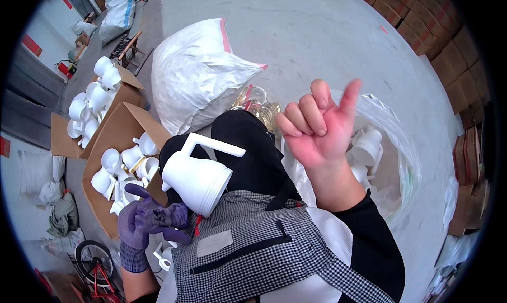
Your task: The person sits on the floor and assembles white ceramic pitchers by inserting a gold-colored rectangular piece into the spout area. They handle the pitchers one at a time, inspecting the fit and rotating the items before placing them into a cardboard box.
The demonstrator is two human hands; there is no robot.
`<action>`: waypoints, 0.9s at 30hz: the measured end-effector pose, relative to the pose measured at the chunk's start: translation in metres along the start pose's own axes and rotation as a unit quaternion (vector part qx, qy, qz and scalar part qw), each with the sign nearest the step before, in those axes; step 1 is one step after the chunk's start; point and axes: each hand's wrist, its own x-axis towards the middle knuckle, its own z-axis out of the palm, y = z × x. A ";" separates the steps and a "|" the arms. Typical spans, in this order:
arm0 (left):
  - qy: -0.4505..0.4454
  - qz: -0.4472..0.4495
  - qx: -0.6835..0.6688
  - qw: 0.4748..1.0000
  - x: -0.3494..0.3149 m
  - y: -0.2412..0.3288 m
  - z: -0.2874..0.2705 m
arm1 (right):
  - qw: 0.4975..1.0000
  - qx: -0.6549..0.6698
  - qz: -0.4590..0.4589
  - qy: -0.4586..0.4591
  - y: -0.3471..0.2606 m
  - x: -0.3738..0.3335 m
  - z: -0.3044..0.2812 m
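Note:
A white plastic jug (198, 173) with a long angled handle lies tilted across my black-trousered knee, its wide open end toward me. My left hand (145, 218), in a purple glove, is low at the left with its fingers curled against the jug's wide rim, holding it. My right hand (317, 126) is bare and raised above my lap, palm toward me. Its fingers are loosely curled, one points up, and it holds nothing. I wear a black-and-white checked apron (253, 239).
Two open cardboard boxes (119, 123) at the left hold several white jugs. A big white sack (200, 70) stands ahead, with clear yellowish plastic parts (259, 105) beside it. A clear plastic bag (393, 144) of jugs sits at the right. Brown cartons (428, 23) are stacked far right; a red bicycle (92, 261) lies lower left.

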 end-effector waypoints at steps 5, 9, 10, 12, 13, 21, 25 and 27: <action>-0.031 -0.003 -0.015 0.999 0.007 0.009 0.003 | 0.999 -0.028 0.018 -0.028 0.003 0.002 0.009; -0.060 -0.017 -0.032 0.998 0.012 0.013 0.003 | 1.000 0.014 0.012 0.024 0.011 0.002 0.026; -0.065 -0.018 -0.032 0.997 0.012 0.014 0.003 | 0.998 0.024 0.005 0.062 0.013 0.002 0.036; -0.070 -0.018 -0.027 0.997 0.012 0.015 0.002 | 0.991 -0.007 0.013 0.130 0.012 0.007 0.055; -0.068 -0.016 -0.024 0.997 0.011 0.013 0.002 | 0.986 -0.024 0.017 0.162 0.011 0.009 0.060; -0.056 -0.058 -0.141 0.987 0.004 0.018 0.009 | 0.998 -0.028 0.007 -0.057 0.012 -0.008 0.011; -0.089 0.046 -0.090 0.991 0.029 0.027 0.010 | 0.992 -0.088 0.000 0.088 0.016 -0.005 -0.022; -0.084 0.052 -0.080 0.992 0.034 0.021 0.009 | 0.985 -0.092 0.011 0.146 0.018 -0.003 -0.036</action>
